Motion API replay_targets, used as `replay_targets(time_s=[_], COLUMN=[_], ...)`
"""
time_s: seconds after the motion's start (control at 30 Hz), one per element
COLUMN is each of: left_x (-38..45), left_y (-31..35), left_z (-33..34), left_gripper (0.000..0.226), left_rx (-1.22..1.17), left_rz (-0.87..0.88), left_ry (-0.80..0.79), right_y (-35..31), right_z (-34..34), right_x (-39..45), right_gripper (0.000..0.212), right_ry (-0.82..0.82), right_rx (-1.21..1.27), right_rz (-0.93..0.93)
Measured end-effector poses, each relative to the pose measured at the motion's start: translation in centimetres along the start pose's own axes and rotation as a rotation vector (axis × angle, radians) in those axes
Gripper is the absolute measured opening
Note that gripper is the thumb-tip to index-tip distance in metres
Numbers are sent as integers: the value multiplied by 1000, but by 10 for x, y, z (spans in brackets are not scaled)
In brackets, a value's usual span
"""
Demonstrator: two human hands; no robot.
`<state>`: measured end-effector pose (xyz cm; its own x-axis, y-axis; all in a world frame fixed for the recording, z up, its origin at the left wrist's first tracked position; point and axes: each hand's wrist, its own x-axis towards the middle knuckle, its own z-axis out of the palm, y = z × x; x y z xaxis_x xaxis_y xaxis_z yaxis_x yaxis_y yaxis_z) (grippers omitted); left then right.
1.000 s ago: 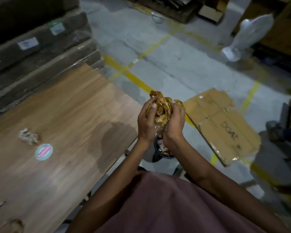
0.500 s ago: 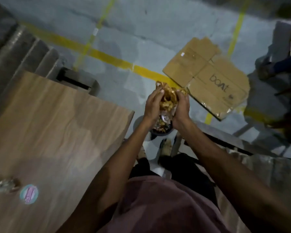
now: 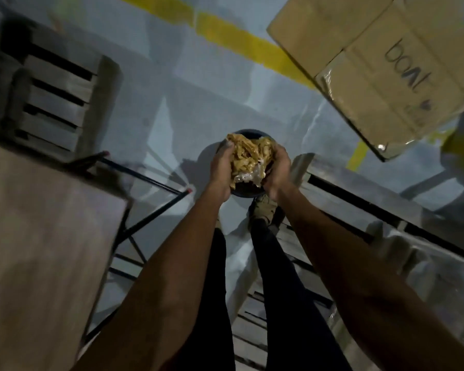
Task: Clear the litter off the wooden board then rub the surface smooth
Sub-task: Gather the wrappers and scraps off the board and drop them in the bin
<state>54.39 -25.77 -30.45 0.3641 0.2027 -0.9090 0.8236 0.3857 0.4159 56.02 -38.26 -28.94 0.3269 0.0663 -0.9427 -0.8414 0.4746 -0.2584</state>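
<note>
A crumpled wad of tan packing tape and clear plastic litter [image 3: 249,159] sat pressed between both hands, directly above a dark round bin [image 3: 245,190] on the grey floor. The left hand [image 3: 221,170] cupped its nine o'clock side, the right hand [image 3: 277,170] its three o'clock side, fingers curled round it. The wooden board surface [image 3: 43,250] lay at eight o'clock, blurred. A flattened brown cardboard box [image 3: 373,62] lay at one o'clock.

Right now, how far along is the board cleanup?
Done: a crumpled wad of brown tape and clear plastic litter has been gathered. In hand: the left hand and right hand grip it directly above the dark round bin on the floor. Left: dropping it in, then rubbing the wooden board, whose visible corner shows no litter; the rest is out of view.
</note>
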Motion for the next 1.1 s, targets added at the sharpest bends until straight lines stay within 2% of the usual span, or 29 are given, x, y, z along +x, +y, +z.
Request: replay_targets(time_s=[0.07, 0.13, 0.3, 0.37, 0.43, 0.5, 0.57, 0.63, 0.73, 0.83, 0.97, 1.1], left_x=[47, 85, 158, 177, 190, 198, 199, 193, 184, 166, 123, 59], left_y=[-26, -45, -84, -97, -105, -109, -110, -105, -99, -87, -63, -33], left_z=[3, 6, 3, -2, -8, -12, -11, -7, -2, 4, 9, -3], left_gripper=[64, 73, 70, 70, 81, 95, 98, 92, 68, 56, 40, 29], left_rx=[52, 87, 170, 317, 574, 846, 943, 984, 1064, 1077, 941, 820], left_rz=[-20, 0, 115, 135, 149, 157, 187, 236, 291, 313, 305, 296], left_ry=[32, 46, 160, 134, 106, 110, 140, 159, 172, 233, 274, 183], right_y=[11, 26, 56, 63, 66, 68, 68, 69, 71, 68, 63, 50], right_z=[-19, -38, -71, -79, -85, -87, -85, -84, -81, -72, -60, -30], right_x=[49, 95, 179, 199, 211, 217, 217, 218, 215, 201, 172, 113], right_gripper=[62, 61, 56, 58, 57, 67, 72, 71, 60, 71, 70, 63], right_ry=[28, -24, -55, -65, -78, -69, -72, -34, 19, 61, 136, 208], right_rx=[-56, -89, -256, -365, -435, -484, -525, -604, -647, -634, -655, -681], right_rz=[38, 45, 47, 24, -12, -51, -105, -182, -273, -283, -309, -343])
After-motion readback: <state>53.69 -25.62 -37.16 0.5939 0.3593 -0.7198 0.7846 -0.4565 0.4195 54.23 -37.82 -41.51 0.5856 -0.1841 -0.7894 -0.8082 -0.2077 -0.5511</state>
